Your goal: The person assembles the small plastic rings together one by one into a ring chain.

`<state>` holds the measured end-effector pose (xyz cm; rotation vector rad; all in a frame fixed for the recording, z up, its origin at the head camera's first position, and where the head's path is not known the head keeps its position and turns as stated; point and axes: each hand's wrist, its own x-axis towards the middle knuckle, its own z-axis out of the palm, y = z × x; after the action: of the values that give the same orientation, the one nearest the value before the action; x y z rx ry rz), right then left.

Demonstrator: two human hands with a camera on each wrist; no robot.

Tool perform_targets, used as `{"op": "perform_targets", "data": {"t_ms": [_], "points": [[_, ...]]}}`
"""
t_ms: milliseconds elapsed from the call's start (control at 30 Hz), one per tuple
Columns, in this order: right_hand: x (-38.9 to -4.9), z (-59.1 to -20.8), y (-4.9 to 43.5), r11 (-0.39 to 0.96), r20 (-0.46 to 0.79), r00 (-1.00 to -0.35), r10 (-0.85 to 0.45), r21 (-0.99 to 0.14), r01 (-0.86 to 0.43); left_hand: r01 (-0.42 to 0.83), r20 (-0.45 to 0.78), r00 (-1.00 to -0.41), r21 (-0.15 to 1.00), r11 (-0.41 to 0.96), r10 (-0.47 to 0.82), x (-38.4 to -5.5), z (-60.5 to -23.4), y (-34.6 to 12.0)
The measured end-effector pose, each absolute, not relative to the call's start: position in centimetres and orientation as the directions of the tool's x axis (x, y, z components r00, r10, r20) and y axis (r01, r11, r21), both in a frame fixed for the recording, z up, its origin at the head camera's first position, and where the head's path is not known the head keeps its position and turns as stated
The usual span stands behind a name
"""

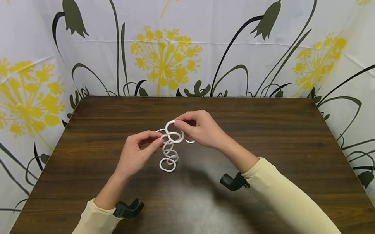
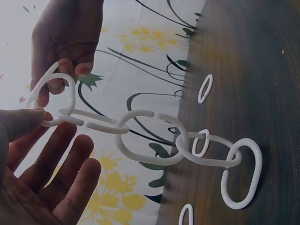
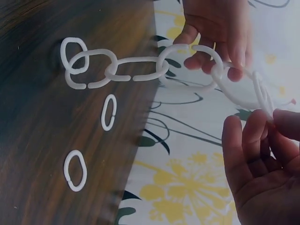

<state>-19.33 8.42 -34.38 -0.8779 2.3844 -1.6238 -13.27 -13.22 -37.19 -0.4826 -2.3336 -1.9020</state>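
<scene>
- White chain (image 2: 154, 161) right in the middle of my head view, hanging between the two hands above the dark wooden table (image 1: 275, 143), link through link.
- Down at its far end, the last link (image 2: 237, 205); from here I cannot tell whether it touches the wood.
- Left hand (image 1: 135, 155): thumb and forefinger are pinching a link near the top of the chain, and the left wrist view gives me the other three fingers, spread apart and off the links.
- Right hand (image 1: 205, 129), now: thumb against fingers, pinching a link at the very top, just beside the left fingertips. Whether that link is hooked into the next, I cannot tell.
- Over to the table: loose white links (image 3: 84, 171) lie apart from one another, below the hanging chain in both wrist views.
- Pale yellow sleeves (image 1: 289, 200) run up from both wrists, and I have a black wrist mount (image 1: 128, 208) at the left cuff, another at the right.
- Beyond the table edge, I see white cloth (image 1: 222, 4) printed with yellow flower heads and drooping dark green bells.
</scene>
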Motion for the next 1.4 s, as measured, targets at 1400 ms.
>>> {"op": "perform_targets", "data": {"t_ms": [1400], "points": [[-19.7, -35.6, 8.8, 0.163, 0.155, -0.910, -0.385, -0.959, -0.232, 0.289, 0.259, -0.949, 0.943, 0.165, 0.179, -13.6, -37.9, -13.8]]}}
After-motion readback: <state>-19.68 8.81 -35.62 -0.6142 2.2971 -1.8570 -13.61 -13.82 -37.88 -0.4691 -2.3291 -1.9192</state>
